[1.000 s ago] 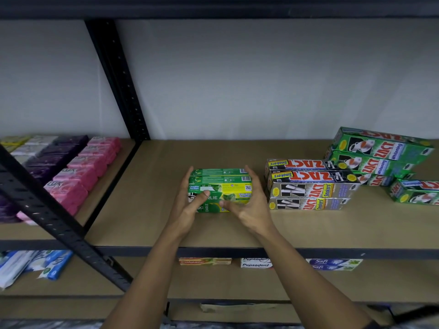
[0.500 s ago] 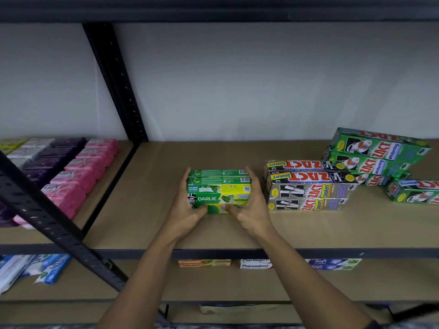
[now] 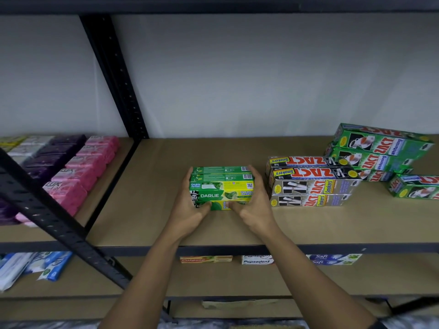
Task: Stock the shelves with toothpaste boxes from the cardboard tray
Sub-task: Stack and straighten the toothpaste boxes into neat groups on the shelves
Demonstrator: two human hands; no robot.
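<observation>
Darlie toothpaste boxes (image 3: 222,186), green and yellow, sit in a small stack on the brown shelf (image 3: 154,217), near its front edge. The left hand (image 3: 190,210) grips the stack's left end and the right hand (image 3: 255,207) its right end, thumbs pressed to the lowest box's front. Silver Zact boxes (image 3: 308,186) stand just beside, to the right.

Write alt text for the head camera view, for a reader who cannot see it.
The left hand and right hand hold a stack of Darlie toothpaste boxes on the shelf, beside Zact Smokers boxes. Pink Lux soap bars lie further left.
</observation>
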